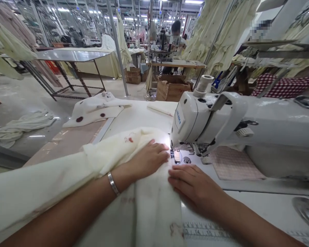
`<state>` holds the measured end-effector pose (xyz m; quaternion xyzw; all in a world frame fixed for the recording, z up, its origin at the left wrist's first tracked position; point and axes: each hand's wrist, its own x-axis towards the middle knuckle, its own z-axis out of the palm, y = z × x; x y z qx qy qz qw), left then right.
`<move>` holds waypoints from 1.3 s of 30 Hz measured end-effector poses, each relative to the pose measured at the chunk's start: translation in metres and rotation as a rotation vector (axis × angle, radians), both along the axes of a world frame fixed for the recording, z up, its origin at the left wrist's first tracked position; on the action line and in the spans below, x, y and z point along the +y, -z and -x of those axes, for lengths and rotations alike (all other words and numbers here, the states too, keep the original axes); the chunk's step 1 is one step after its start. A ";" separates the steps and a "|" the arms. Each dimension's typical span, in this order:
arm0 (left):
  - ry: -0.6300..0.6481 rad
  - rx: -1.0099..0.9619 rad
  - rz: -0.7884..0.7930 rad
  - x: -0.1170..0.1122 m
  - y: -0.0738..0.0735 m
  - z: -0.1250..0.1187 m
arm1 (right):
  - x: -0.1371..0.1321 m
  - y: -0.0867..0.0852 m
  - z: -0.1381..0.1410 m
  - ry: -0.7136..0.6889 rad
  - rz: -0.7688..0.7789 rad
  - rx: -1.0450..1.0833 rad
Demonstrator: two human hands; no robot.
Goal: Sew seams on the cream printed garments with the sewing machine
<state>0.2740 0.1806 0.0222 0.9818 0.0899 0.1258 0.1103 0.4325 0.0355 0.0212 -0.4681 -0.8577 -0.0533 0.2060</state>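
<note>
Cream fabric (154, 202) with small reddish prints lies across the bed of a white sewing machine (190, 120), its edge running up to the lit presser foot (173, 153). My left hand (150, 157) rests flat on the cloth just left of the foot, fingers stretched toward it. A silver bracelet (113, 183) circles that wrist. Near the fabric's right edge, in front of the foot, my right hand (190, 185) lies with its fingers extended and its fingertips on the cloth. The undersides of both hands are hidden.
A spotted white cloth piece (98, 109) lies at the table's far left. Pink checked fabric (237, 163) sits under the machine arm. A printed ruler (208, 231) runs along the front. Beyond are a cardboard box (170, 88), a metal-topped table (69, 55), hanging garments and a person (176, 37).
</note>
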 end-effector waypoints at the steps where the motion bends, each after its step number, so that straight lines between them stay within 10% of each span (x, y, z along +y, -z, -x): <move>1: -0.005 0.005 -0.003 0.003 -0.002 -0.003 | 0.002 0.001 -0.002 0.013 0.019 0.001; 11: -0.215 0.052 0.045 -0.013 -0.005 0.002 | -0.005 0.005 -0.001 0.406 0.178 0.051; 20: -0.315 0.065 0.083 -0.015 -0.004 -0.003 | -0.009 0.006 -0.005 0.252 0.032 0.106; 30: -0.254 -0.030 0.029 0.054 -0.005 -0.042 | 0.011 0.002 -0.028 0.257 -0.044 0.041; 35: -0.364 -0.259 0.182 -0.019 -0.021 -0.003 | -0.004 0.000 -0.009 0.026 0.044 0.068; 39: -0.147 -0.150 0.252 -0.077 -0.016 0.032 | -0.008 0.000 -0.004 0.015 0.065 0.084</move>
